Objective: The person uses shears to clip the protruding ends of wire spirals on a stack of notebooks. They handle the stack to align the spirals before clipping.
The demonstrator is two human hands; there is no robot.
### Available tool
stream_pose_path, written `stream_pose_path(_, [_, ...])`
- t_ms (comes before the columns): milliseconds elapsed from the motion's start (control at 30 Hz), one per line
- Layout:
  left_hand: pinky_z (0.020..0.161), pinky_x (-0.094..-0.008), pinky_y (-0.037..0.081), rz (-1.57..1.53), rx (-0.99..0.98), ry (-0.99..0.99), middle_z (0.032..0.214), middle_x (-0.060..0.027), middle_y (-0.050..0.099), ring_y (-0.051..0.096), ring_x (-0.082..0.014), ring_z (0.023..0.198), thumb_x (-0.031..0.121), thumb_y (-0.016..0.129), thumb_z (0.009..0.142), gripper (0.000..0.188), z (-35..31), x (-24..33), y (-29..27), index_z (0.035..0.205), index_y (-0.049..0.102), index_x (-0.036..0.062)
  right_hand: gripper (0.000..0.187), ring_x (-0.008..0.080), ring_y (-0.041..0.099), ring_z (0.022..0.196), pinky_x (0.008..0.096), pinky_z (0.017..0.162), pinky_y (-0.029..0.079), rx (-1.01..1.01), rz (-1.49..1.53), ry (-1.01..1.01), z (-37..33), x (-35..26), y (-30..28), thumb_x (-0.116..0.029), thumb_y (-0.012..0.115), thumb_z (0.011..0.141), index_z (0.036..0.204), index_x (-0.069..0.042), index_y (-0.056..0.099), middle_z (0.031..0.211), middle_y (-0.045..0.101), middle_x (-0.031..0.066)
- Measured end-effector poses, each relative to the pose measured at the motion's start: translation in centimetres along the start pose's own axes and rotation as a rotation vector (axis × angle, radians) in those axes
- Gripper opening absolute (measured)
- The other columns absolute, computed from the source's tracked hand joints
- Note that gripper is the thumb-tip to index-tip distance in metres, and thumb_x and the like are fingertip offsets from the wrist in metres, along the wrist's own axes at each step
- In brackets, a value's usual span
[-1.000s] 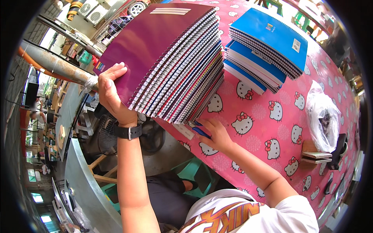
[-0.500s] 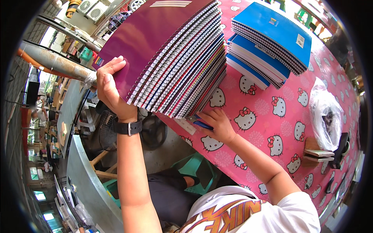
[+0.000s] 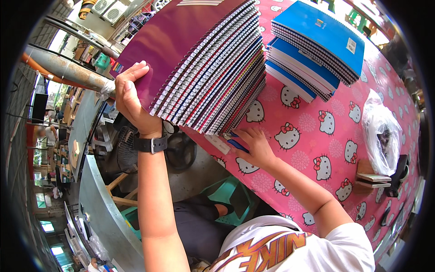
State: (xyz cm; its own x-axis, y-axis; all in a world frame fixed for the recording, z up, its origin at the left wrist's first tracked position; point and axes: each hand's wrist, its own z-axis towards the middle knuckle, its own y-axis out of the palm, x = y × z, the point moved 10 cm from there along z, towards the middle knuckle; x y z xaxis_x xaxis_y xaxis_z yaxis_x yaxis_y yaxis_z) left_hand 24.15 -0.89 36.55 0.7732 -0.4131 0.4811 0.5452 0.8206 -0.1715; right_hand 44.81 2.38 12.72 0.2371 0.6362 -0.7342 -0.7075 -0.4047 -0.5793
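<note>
Basically, the left hand (image 3: 133, 97) steadies a tall stack (image 3: 165, 50) of spiral notebooks, purple cover on top, which fills the view from 10 to 12 o'clock, on the table (image 3: 337, 106). That hand lies at the stack's 8 o'clock corner, fingers bent over the cover; its palm side is partly hidden, so how firmly it clasps does not show. The right hand (image 3: 256, 147), just off centre toward 4 o'clock, has its fingers curled round a blue-handled tool (image 3: 239, 146), whose head points to 10 o'clock, close to the foot of the stack. Whether the tip touches the coils (image 3: 206, 86) is too small to make out, as is how its jaws stand.

To do this well, I'd press the left palm evenly, keeping the layers squared without bowing the cover, and rest the right wrist on the table so the tip meets only wire, never paper. Work one coil end at a time. The blue notebooks (image 3: 317, 36) at 1 o'clock and the bag (image 3: 380, 145) at 3 leave elbow room.
</note>
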Motion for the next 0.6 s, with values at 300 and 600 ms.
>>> stream_pose_path(300, [0.093, -0.04, 0.041, -0.021, 0.001, -0.002, 0.096, -0.0161, 0.064, 0.057, -0.0273, 0.098, 0.025, 0.029, 0.089, 0.044, 0.0, 0.1, 0.1, 0.086, 0.062, -0.0043, 0.043, 0.0316, 0.06, 0.083, 0.0388, 0.071, 0.048, -0.61, 1.196, 0.773, -3.4, 4.7, 8.1, -0.024, 0.067, 0.076, 0.113, -0.004, 0.059, 0.094, 0.062, 0.0141])
stream_pose_path(600, [0.093, -0.0405, 0.04, 0.013, 0.0, -0.001, 0.096, -0.0157, 0.064, 0.057, -0.0274, 0.099, 0.026, 0.029, 0.088, 0.045, -0.1, 0.1, 0.1, 0.086, 0.063, -0.0039, 0.053, 0.0289, 0.05, 0.095, 0.0421, 0.085, 0.038, -0.021, -0.128, -0.073, -0.2, 0.3, 0.4, -0.025, 0.071, 0.071, 0.12, -0.009, 0.056, 0.104, 0.056, 0.0097])
